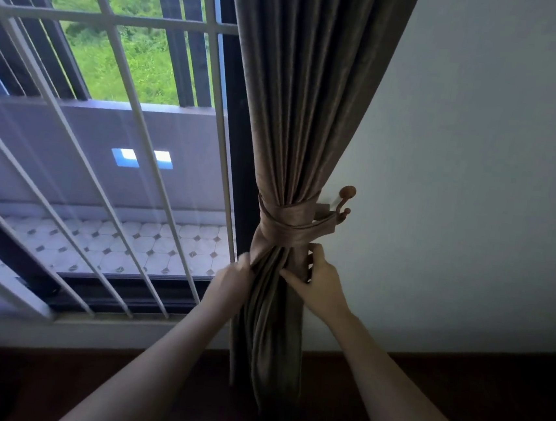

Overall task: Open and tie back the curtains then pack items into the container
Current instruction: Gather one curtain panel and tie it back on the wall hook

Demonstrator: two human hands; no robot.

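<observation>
Head view, lower centre: left grip (234,275) and right grip (322,282) clutch the brown pleated fabric curtain (300,110). It is probably soft and heavy; hold the bunched folds.

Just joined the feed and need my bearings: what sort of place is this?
Probably a room in a home: a brown curtain tied back to a wall hook, a barred window, and a tiled balcony outside with greenery beyond.
</observation>
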